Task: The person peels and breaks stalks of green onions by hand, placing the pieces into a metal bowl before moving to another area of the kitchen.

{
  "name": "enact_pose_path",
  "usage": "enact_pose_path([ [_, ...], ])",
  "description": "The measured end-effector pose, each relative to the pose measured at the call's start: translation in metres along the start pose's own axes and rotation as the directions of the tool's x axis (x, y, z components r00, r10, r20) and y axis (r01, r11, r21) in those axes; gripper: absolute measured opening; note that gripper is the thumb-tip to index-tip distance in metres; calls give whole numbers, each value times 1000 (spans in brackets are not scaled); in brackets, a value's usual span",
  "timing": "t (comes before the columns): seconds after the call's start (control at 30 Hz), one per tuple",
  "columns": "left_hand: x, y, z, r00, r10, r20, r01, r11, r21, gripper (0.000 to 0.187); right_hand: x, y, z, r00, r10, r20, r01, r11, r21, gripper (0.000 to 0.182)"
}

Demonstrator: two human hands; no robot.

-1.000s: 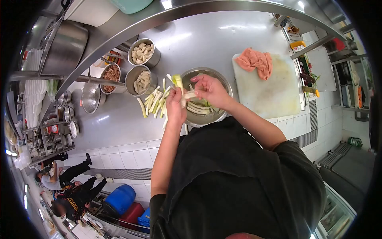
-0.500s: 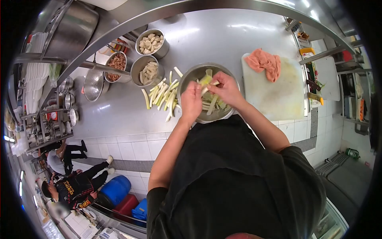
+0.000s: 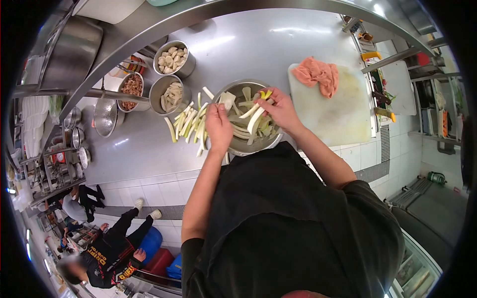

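A steel bowl (image 3: 243, 148) holding leek or scallion pieces stands at the counter's near edge. Over its left side, my left hand (image 3: 219, 128) is closed on a pale, flat vegetable layer (image 3: 227, 101). My right hand (image 3: 281, 111), over the bowl's right side, grips white-and-yellow stalks (image 3: 255, 119) that hang down above the bowl. The two hands are apart. Left of the bowl, a pile of cut pale-green stalks (image 3: 188, 122) lies on the counter, close to my left hand.
Left of the pile are pots of pale slices (image 3: 171, 97), pale chunks (image 3: 172, 60) and diced meat (image 3: 132, 85), beside a colander (image 3: 105, 117). A pink cloth (image 3: 316, 74) lies on a white cutting board (image 3: 330, 121) at right. A metal shelf rail crosses overhead. Another person (image 3: 112, 251) is at lower left.
My hands have moved apart; the pale layer is now in my left hand and the stalks in my right. The view has shifted slightly. The person at lower left has changed posture.
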State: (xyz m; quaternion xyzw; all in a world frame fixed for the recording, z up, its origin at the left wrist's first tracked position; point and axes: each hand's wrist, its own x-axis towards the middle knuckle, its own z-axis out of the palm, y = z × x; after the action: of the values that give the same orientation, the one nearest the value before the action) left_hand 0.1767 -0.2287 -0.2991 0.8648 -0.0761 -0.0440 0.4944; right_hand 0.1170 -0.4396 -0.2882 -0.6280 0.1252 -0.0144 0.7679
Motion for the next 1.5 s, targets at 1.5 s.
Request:
enact_pose_path([
  [1.5,41,-137,-125,981,189,34,-138,571,809,14,3,-8,17,955,16,298,236,571,-787,32],
])
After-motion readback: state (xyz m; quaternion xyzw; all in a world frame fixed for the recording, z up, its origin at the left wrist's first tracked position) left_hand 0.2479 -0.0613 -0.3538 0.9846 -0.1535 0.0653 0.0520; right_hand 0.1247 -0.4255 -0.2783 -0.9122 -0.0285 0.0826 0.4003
